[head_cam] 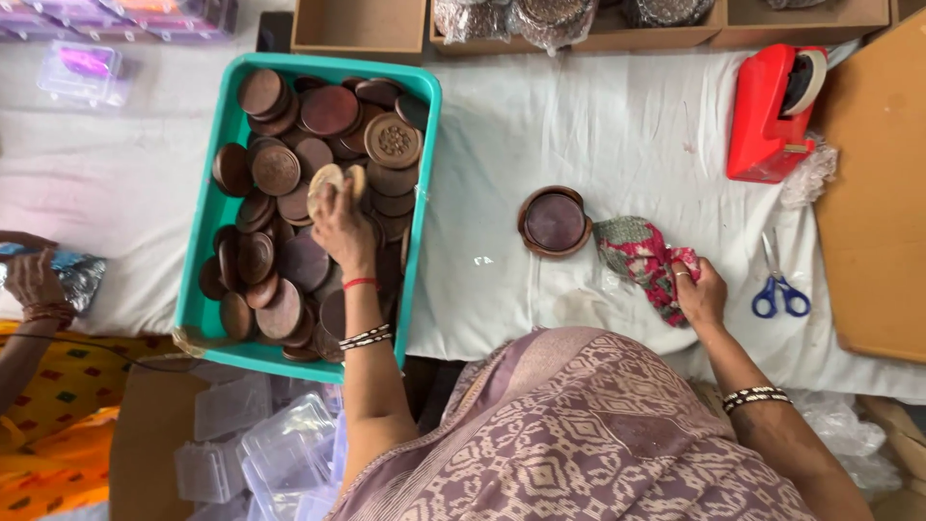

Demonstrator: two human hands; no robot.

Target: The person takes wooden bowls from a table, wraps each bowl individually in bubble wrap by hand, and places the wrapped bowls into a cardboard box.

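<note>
A teal plastic tray [205,289] holds several round brown wooden discs, some carved. My left hand [342,227] reaches into the tray and grips a pale round wooden disc [328,180] over the pile. My right hand [701,292] rests on the white cloth and clutches a red, green and white rag [641,256]. Between the hands lies a short stack of dark round wooden discs [555,221] on the cloth.
A red tape dispenser [767,116] and blue-handled scissors [776,289] lie at the right beside a brown board [878,203]. Cardboard boxes [359,27] line the far edge. Clear plastic cases [280,453] sit below the tray. Another person's hand [34,285] is at the left.
</note>
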